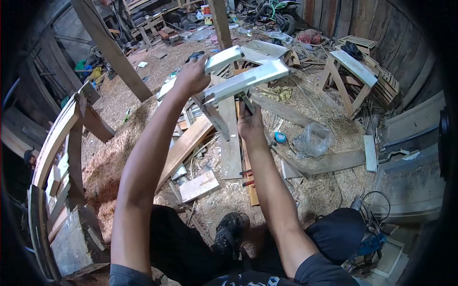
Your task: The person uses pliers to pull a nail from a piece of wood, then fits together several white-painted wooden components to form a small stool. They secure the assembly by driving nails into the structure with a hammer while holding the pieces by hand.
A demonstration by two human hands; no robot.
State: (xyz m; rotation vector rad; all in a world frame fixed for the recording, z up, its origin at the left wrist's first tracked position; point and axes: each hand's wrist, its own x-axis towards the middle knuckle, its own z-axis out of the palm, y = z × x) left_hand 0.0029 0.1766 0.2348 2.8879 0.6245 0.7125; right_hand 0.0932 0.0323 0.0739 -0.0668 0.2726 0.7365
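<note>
While my left hand [193, 77] is grasping a wooden frame [249, 81], my right hand [251, 125] is curling below those fingers; I cannot tell its hold.

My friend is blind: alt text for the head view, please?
A left hand grips a pale wooden piece, raised over a shavings-strewn floor, the right hand close to it. A tape measure and plastic bag lie nearby.

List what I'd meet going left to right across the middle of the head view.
Curved wooden frame → left grip → right grip → teal tape measure → clear plastic bag → small pale board.
</note>
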